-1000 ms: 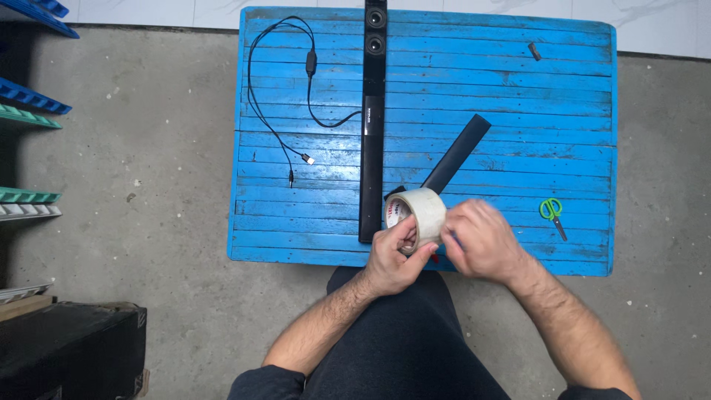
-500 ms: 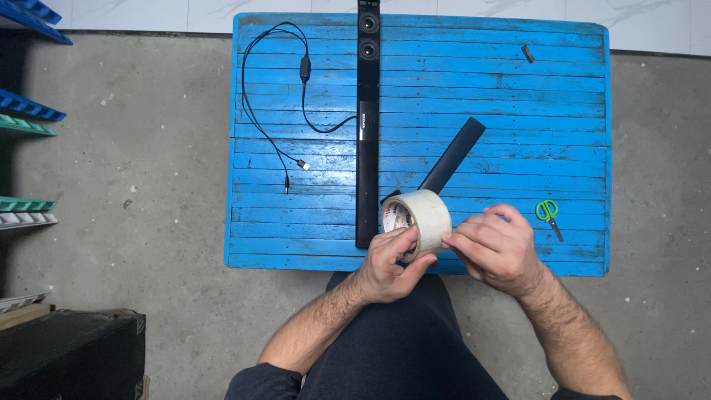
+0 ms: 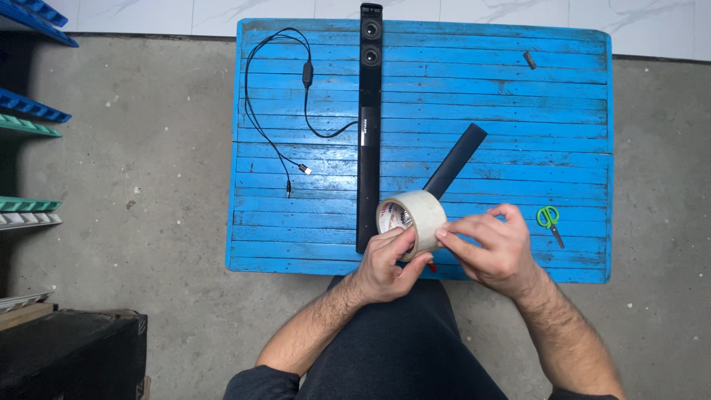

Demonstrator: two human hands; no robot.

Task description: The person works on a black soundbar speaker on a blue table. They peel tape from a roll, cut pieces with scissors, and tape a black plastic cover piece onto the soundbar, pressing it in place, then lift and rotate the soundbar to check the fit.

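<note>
Left hand [image 3: 385,259] is gripping tape roll [image 3: 412,221]; right hand [image 3: 492,248] is pinching at its edge, likely finding the tape end; peeling it calls for a steady roll.

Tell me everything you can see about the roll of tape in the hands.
The tape roll is a wide ring of pale, translucent packing tape on a printed cardboard core. It is held on edge above the near side of the blue slatted table. The left hand grips it from below; the right hand pinches at its outer face.
</note>
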